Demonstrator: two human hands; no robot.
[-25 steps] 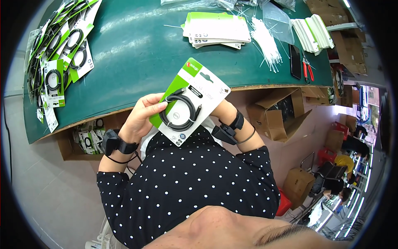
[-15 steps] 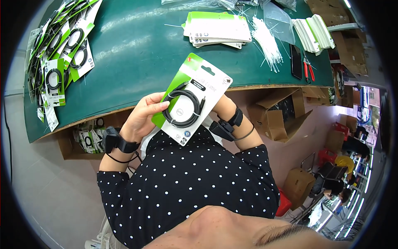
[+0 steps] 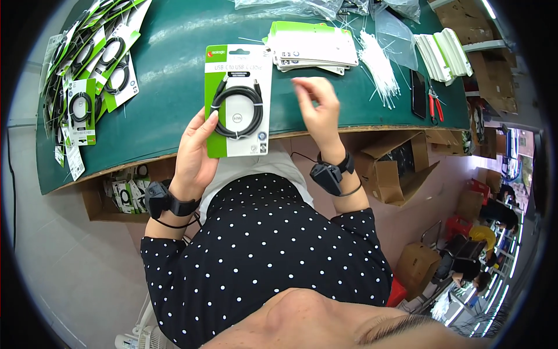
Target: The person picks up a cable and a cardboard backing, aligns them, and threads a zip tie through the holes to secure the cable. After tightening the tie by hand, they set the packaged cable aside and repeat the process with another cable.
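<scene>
My left hand [image 3: 196, 152] grips the left edge of a green-and-white card with its thumb on the front. On that card lies a coiled black cable [image 3: 256, 119], held by small white ties, both plugs pointing up toward the hang hole. The carded cable stands almost upright above the near edge of the table. To its right, my right hand [image 3: 321, 110] is off the card, with bent fingers, thumb and forefinger slightly apart and nothing seen between them. Beyond it is a stack of flat green-and-white cards [image 3: 317, 49].
Many carded black cables [image 3: 87, 70] are heaped at the table's left. White cable ties [image 3: 379, 72], a dark phone [image 3: 417, 93], red-handled cutters [image 3: 435, 104] and folded cards [image 3: 443, 55] lie at the right. An open cardboard box [image 3: 395, 168] stands below the table edge.
The carded cable has turned from a tilt to nearly upright and moved left and away from me. My right hand has come out from behind it and moved to its right.
</scene>
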